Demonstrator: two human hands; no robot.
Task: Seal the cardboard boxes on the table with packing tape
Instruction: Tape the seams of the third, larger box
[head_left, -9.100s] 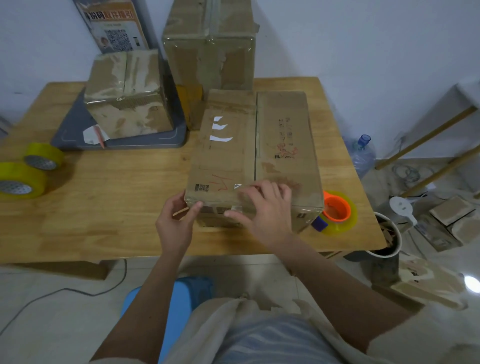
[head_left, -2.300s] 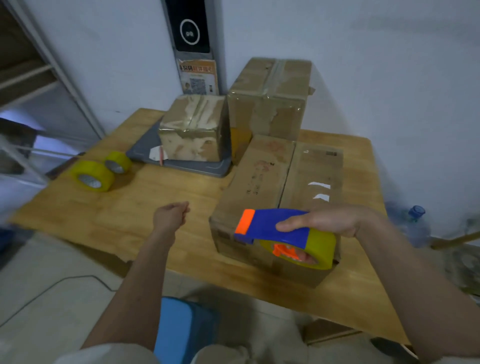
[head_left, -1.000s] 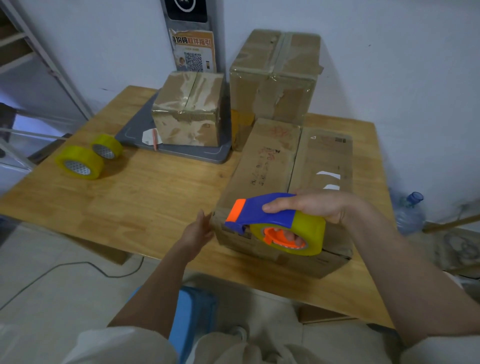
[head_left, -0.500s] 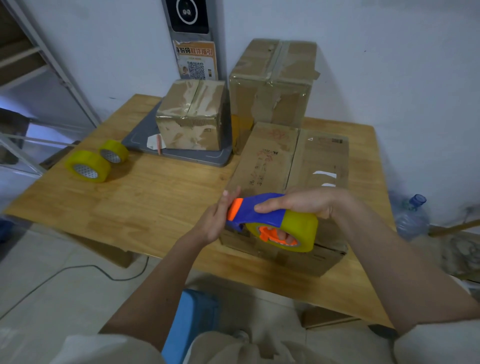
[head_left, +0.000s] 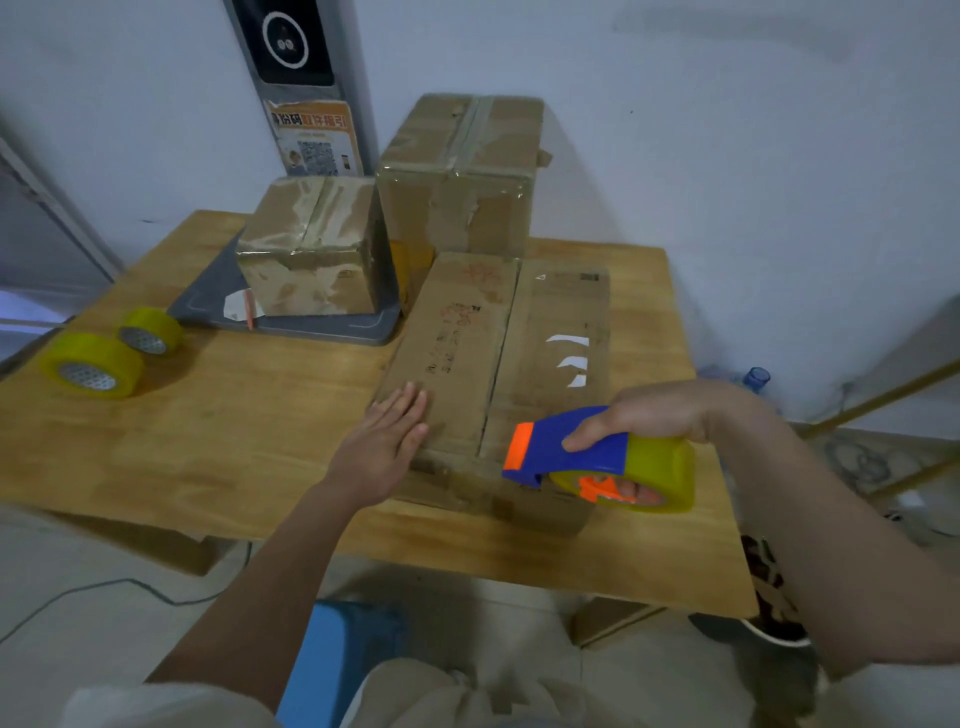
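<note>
Right hand (head_left: 660, 415) grips tape dispenser (head_left: 597, 460) over near end of flat cardboard box (head_left: 498, 364), lying at table's (head_left: 208, 447) front edge. Left hand (head_left: 382, 447) presses flap flat, fingers straight. Advice: start tape on near face, run along centre seam.

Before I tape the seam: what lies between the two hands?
In the head view, only the box top, with its centre seam, lies between the left hand and the right hand gripping the tape dispenser.

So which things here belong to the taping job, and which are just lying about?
In use: tape dispenser gripped by the right hand; long box under the left hand.
Lying about: two spare tape rolls, grey board, poster.
</note>
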